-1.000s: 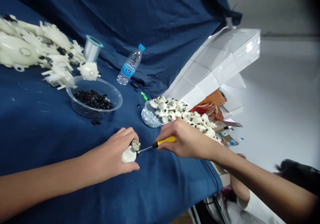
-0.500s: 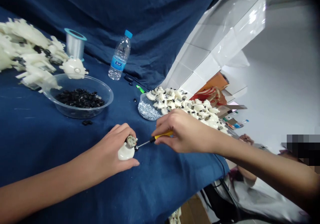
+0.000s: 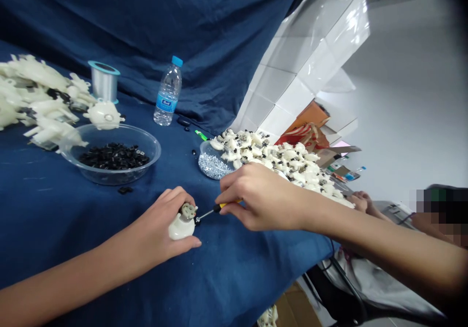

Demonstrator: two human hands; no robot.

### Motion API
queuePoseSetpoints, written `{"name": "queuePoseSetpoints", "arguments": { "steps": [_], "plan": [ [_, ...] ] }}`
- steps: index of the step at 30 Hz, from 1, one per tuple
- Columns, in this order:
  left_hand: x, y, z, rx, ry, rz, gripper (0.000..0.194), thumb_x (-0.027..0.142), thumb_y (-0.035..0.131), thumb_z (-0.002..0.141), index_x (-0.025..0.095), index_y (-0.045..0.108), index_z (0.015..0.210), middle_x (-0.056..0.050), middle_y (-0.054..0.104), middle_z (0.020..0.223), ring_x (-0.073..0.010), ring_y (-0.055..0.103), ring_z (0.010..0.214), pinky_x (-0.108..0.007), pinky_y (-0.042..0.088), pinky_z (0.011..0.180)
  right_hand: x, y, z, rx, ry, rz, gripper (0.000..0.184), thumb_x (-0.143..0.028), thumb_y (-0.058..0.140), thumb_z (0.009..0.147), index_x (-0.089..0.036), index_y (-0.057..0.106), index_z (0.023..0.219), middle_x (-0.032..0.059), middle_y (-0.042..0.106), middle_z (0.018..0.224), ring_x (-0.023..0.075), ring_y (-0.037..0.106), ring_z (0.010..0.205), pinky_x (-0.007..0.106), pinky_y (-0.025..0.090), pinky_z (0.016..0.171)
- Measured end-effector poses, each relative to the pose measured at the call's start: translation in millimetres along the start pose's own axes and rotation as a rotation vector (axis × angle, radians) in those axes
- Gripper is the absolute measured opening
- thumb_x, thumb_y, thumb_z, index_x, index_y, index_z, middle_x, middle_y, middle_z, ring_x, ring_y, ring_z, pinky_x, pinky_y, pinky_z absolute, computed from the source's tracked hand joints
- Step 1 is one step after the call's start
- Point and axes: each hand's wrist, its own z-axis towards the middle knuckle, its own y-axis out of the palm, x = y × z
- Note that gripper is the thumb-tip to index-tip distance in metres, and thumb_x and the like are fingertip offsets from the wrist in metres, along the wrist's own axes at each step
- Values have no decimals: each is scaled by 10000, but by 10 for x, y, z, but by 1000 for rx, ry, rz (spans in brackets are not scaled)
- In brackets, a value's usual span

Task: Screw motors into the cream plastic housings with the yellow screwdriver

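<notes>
My left hand [image 3: 161, 232] is closed around a small white plastic part [image 3: 182, 226] with a little gear on top, pressed against the blue cloth [image 3: 66, 215]. My right hand [image 3: 261, 198] grips a yellow-handled screwdriver [image 3: 214, 210]. Its thin metal tip touches the side of the white part. Both hands sit near the table's front edge.
A clear bowl [image 3: 109, 154] holds black pieces. A small dish of silver screws [image 3: 213, 161] stands beside a heap of white parts [image 3: 278, 161]. More white parts [image 3: 36, 103], a spool [image 3: 104, 81] and a water bottle [image 3: 167, 93] lie behind. Another person's hand [image 3: 360, 201] shows at right.
My hands and the part keep their grip and stay together. The view has shifted, so they sit slightly left and lower in the picture.
</notes>
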Motion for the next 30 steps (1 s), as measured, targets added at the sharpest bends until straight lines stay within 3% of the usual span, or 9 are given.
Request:
{"name": "queuePoseSetpoints", "arguments": {
  "steps": [9,16,26,30],
  "plan": [
    [-32,28,8,23,40,3,307,354,701,760,222,518,969,-36,548,999,-245,478,929,-392,400,804,-17,-61,68,-36,-45,-79,145,-138,643,798,-169,781,765,52,724,729,180,607,696,290,371,612],
    [-9,8,5,13,21,11,329,307,752,750,224,528,975,-22,549,1012,-241,499,950,-374,418,812,49,-33,98,-18,-42,5,165,-111,674,788,-170,815,848,53,761,774,182,651,730,282,409,654],
    [11,-2,-9,17,39,9,271,329,683,786,208,523,968,-23,535,980,-235,478,911,-370,392,775,175,-51,224,-10,-75,94,163,-101,721,781,-193,821,871,24,794,811,160,685,712,257,437,664],
    [17,-4,-4,15,45,6,266,322,689,782,214,524,961,-21,544,993,-232,469,910,-366,386,769,218,-40,250,-38,-3,157,154,-108,729,779,-185,824,873,16,792,783,144,685,686,241,448,646]
  ]
}}
